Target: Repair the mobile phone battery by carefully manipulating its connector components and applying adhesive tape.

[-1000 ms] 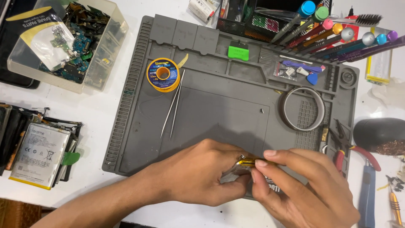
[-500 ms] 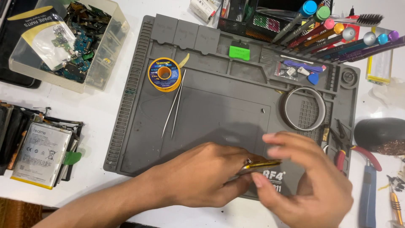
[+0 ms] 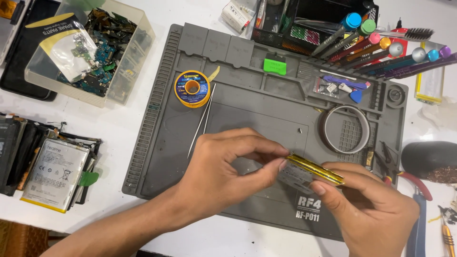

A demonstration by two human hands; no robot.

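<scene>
Hands, left point(image 3: 223, 173) and right point(image 3: 369, 209), pinch what looks like a yellow-edged battery point(image 3: 314, 170) above grey mat point(image 3: 247, 114).

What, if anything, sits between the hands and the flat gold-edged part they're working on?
Nothing visible. The left hand pinches one end of the gold-edged part and the right hand grips the other, both in direct contact above the grey work mat.

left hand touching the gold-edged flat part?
Touching. Head view: left hand fingertips pinch the near end of the gold-edged flat part; right hand holds it from below.
</scene>
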